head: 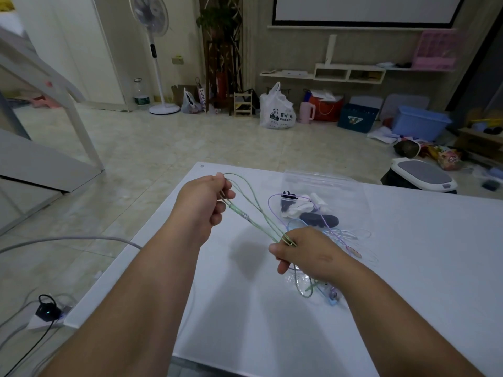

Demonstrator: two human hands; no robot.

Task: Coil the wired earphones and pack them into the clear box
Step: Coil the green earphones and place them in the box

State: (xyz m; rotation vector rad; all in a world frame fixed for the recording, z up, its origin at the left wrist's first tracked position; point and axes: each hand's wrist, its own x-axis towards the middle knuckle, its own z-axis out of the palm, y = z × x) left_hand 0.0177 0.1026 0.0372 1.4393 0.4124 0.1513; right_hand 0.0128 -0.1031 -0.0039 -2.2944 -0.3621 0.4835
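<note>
A pale green earphone cable (254, 210) is stretched in long loops between my two hands above the white table (408, 268). My left hand (204, 202) pinches the far end of the loops, fingers closed on them. My right hand (307, 254) grips the near end, and the rest of the green cable hangs below it to the table. A purple earphone cable (275, 210) and a pale blue one (353, 235) lie tangled on the table beyond my right hand. A small clear box (330, 296) shows partly under my right wrist.
A clear plastic bag (326, 186) lies at the table's far side with dark and white items (307, 210) on it. A grey cable (68, 239) runs off the table's left edge. A power strip (47, 315) sits on the floor at left.
</note>
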